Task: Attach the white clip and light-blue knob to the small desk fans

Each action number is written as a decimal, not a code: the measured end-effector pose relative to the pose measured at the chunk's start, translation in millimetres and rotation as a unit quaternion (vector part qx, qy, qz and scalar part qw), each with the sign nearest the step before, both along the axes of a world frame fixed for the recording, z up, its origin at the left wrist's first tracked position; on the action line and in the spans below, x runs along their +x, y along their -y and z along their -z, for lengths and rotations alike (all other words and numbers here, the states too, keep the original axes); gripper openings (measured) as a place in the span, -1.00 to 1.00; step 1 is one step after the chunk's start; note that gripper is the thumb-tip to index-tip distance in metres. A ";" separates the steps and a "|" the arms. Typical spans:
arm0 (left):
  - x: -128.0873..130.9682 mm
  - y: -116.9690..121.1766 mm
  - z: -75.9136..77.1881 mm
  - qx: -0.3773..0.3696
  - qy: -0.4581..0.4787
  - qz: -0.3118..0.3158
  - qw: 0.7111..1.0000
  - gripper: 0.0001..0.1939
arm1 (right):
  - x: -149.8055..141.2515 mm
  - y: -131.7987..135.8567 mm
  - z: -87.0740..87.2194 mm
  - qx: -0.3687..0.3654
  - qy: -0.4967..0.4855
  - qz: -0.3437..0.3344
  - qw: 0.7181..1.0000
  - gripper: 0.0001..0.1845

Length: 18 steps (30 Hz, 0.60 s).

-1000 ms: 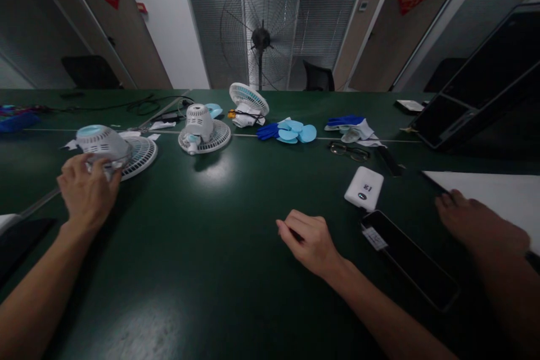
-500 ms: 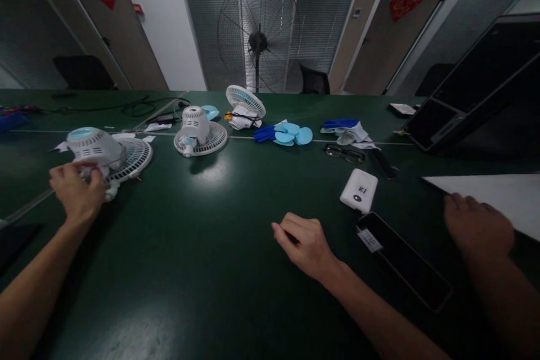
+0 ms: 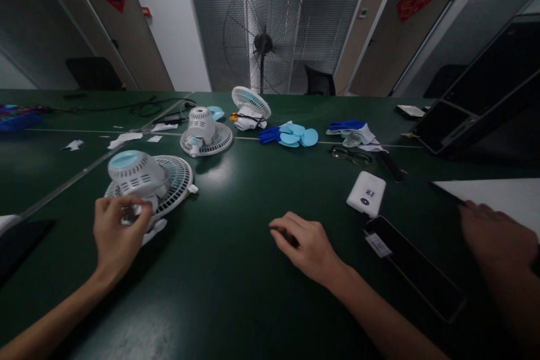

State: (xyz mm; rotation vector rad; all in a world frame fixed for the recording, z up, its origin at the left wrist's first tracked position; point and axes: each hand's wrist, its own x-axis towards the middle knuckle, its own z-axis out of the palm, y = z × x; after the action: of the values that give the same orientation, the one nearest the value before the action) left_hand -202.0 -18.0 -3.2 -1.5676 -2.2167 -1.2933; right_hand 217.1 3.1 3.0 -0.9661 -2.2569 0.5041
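My left hand (image 3: 122,230) is closed around the clip-like base of a small white fan (image 3: 139,174), which lies grille-down at the left of the green table. The fan's rounded housing has a light blue cap and points up. My fingers partly hide the base. My right hand (image 3: 304,244) is over the table's middle, fingers loosely curled, with a gap between thumb and index finger and nothing in it. Nearest to it is a white box-shaped device (image 3: 367,194) marked with a number, joined to a dark phone-like slab (image 3: 413,267) with a label.
Another person's hand (image 3: 498,236) rests by a white sheet (image 3: 498,197) at the right. Farther back are two more small fans (image 3: 201,126), blue fan blades (image 3: 297,135), gloves (image 3: 352,132), eyeglasses (image 3: 350,154) and paper scraps (image 3: 125,139). A black case (image 3: 485,90) stands at the right.
My left hand has brought the fan rightward and nearer to me, away from the paper scraps. My right hand has stayed nearly in place, its fingers slightly more apart. The view has shifted slightly.
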 end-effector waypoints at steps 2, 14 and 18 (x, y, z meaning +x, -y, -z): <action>29.0 14.4 -3.5 0.018 0.012 0.051 0.998 -0.77 | -2.8 1.8 -5.5 -0.019 0.041 0.002 0.999 -0.69; 194.1 -4.1 -11.5 0.035 0.110 0.370 0.922 -0.91 | -10.8 10.9 -6.8 0.094 0.207 -0.078 0.971 -0.59; 230.8 -26.5 -5.8 0.039 0.160 0.426 0.889 -0.88 | -7.0 12.0 -0.6 0.132 0.164 -0.085 0.974 -0.75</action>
State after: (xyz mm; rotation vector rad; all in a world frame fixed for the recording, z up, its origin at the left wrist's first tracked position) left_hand 28.8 8.5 2.6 -2.5922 -1.5685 -1.9203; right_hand 210.1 -8.8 3.6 -0.7671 -2.6349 0.1127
